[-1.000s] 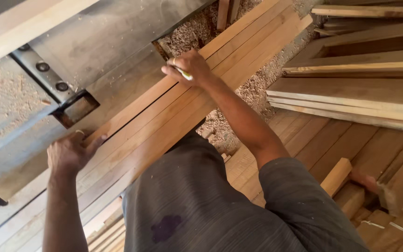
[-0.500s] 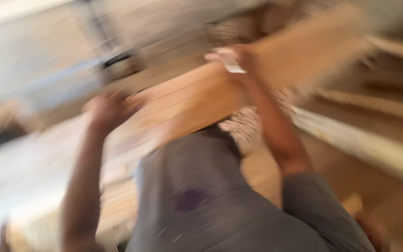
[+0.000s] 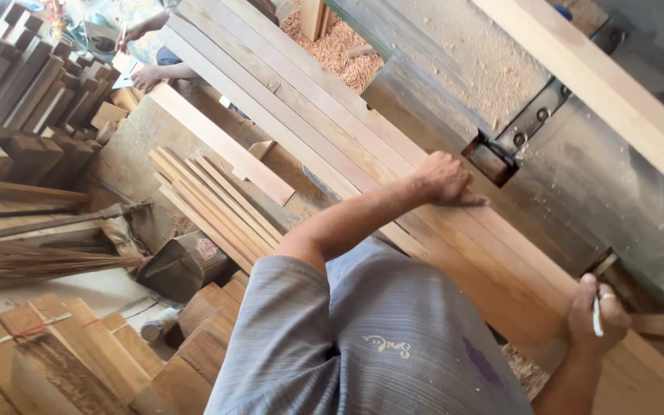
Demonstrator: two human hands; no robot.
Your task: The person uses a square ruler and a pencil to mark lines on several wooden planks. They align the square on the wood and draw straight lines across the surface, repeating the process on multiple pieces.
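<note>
A stack of long reddish wooden planks [image 3: 324, 131] runs diagonally beside a grey metal machine table [image 3: 578, 192]. My left hand [image 3: 446, 178] rests on top of the planks near a rectangular slot in the table, fingers pressed down and holding nothing. My right hand [image 3: 598, 313] is at the lower right, at the planks' near end, closed around a thin white pencil [image 3: 596, 317]. My grey shirt fills the bottom middle.
A pale wooden beam [image 3: 609, 88] lies across the machine at the upper right. Thin slats [image 3: 217, 207], a broom [image 3: 40, 265] and stacked wood blocks [image 3: 24, 92] fill the left. Another person's hands [image 3: 146, 75] work at the top left. Sawdust [image 3: 340, 54] is piled beyond the planks.
The camera has swung round sharply through a blur, so the planks now slant the other way. My left hand stays on the planks and my right hand still grips the pencil.
</note>
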